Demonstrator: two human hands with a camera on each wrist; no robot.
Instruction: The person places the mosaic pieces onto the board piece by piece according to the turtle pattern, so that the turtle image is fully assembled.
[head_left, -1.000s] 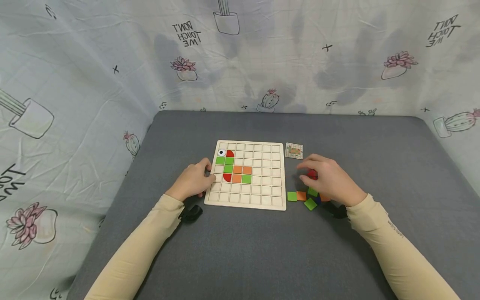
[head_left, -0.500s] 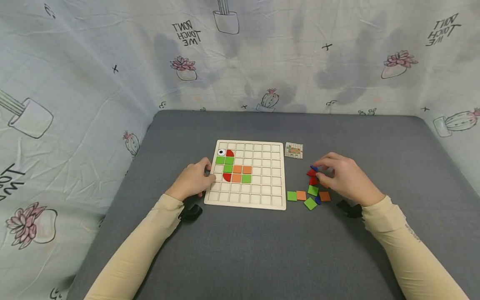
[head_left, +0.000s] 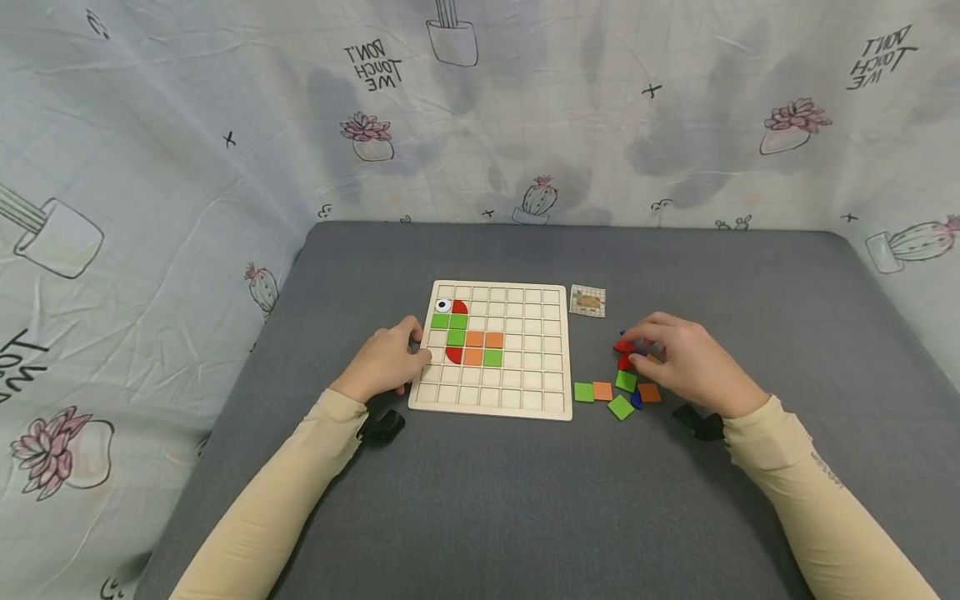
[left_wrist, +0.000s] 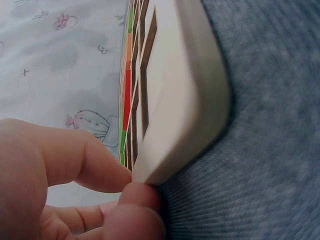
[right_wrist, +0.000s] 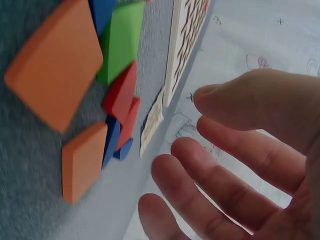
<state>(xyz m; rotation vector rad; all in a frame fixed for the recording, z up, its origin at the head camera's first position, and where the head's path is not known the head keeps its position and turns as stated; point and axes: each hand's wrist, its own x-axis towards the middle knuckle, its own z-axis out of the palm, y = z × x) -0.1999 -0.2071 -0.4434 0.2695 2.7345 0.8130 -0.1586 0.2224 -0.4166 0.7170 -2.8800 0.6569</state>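
My left hand [head_left: 381, 360] pinches the left edge of a pale wooden grid board [head_left: 532, 354]; the left wrist view shows thumb and fingertips at its corner. Green and orange square tiles, red quarter-round tiles [head_left: 454, 355] and a round eye tile [head_left: 443, 306] lie in the grid's left part. To the board's right, my right hand [head_left: 690, 367] hovers by the loose tiles, fingers relaxed and slightly bent, holding nothing in the right wrist view. Nearest its fingertips are red tiles [head_left: 623, 345]. A blue tile [right_wrist: 111, 141] is partly hidden behind other tiles.
Loose green tiles [head_left: 620, 407] and orange tiles [head_left: 602, 391] lie near the board's lower right corner. A small pattern card [head_left: 588, 301] lies by its upper right corner. A printed curtain [head_left: 480, 117] hangs behind the grey table [head_left: 480, 500].
My right hand has moved right from over the red tiles, uncovering several tiles, then dipped slightly with its fingertips shifting left. My left hand and the board have stayed in place.
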